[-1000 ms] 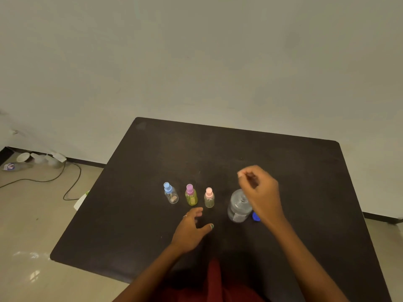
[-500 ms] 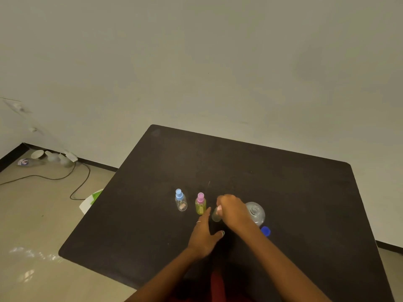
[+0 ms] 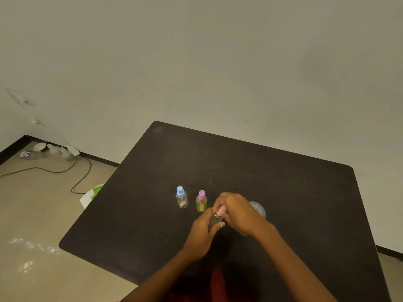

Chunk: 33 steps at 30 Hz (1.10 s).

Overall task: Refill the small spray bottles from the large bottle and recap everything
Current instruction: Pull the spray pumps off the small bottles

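On the dark table stand two small spray bottles: one with a blue cap and one yellow-tinted with a purple cap. A third small bottle with a pink cap is lifted toward me. My left hand grips its clear body. My right hand pinches the pink cap. The large clear bottle stands behind my right hand, mostly hidden by it; its blue cap is out of sight.
The table's left edge drops to a tiled floor with a black cable, a white and green object by the table corner, and cups and containers against the wall.
My right hand came down from above the large bottle onto the pink-capped bottle. My left hand rose from the table and took the bottle's body. The bottle moved toward me.
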Each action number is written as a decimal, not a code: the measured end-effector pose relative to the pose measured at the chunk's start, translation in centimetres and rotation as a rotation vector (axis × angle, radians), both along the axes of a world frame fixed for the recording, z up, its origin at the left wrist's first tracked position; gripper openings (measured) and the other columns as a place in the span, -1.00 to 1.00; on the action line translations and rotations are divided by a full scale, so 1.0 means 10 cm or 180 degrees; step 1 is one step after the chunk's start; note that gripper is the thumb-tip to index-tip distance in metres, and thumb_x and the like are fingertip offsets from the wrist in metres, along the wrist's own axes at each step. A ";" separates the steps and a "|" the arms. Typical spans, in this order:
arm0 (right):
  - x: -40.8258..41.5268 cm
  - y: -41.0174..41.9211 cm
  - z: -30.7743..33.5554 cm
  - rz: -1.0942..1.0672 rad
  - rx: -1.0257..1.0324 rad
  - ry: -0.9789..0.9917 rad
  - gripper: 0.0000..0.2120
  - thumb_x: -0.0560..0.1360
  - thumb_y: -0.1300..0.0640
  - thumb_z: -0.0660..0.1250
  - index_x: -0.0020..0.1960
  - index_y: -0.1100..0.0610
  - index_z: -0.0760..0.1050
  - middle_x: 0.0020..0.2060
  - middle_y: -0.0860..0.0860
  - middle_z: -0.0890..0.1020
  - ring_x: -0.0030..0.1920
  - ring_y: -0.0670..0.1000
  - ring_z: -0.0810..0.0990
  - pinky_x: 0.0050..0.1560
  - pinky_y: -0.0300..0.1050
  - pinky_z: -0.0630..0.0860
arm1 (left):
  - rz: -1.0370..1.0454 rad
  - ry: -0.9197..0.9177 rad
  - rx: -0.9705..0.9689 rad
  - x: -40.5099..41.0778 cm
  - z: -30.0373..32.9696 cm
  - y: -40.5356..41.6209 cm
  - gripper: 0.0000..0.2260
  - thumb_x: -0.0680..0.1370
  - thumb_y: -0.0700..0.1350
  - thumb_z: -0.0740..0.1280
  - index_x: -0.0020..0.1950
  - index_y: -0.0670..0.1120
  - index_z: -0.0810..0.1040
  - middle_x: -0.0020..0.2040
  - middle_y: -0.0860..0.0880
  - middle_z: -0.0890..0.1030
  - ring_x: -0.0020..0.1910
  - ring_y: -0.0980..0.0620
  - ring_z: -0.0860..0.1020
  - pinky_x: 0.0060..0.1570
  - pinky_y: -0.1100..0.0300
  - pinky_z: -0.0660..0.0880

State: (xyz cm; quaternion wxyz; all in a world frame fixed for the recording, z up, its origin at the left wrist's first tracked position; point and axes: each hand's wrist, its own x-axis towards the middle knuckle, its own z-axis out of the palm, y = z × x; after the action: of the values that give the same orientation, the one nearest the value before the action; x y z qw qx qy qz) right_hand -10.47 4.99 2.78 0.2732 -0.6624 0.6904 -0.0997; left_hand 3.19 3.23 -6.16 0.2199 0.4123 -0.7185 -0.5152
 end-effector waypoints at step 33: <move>0.16 0.12 0.17 -0.0278 -0.0153 0.0145 -0.68 0.49 -0.07 0.33 0.16 0.07 0.44 0.07 -0.02 0.48 0.00 -0.05 0.49 -0.08 -0.23 0.40 | -0.0015 0.0263 0.0042 0.06 0.00 0.01 -0.77 0.55 -0.18 0.29 0.20 -0.02 0.48 0.12 0.07 0.59 0.15 0.17 0.54 0.18 0.06 0.51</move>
State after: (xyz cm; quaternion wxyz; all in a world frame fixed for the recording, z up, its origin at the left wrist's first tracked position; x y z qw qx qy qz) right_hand -8.85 6.24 4.52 0.2368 -0.6402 0.7220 -0.1129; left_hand 3.81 3.33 -6.17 0.2456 0.3904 -0.7064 -0.5370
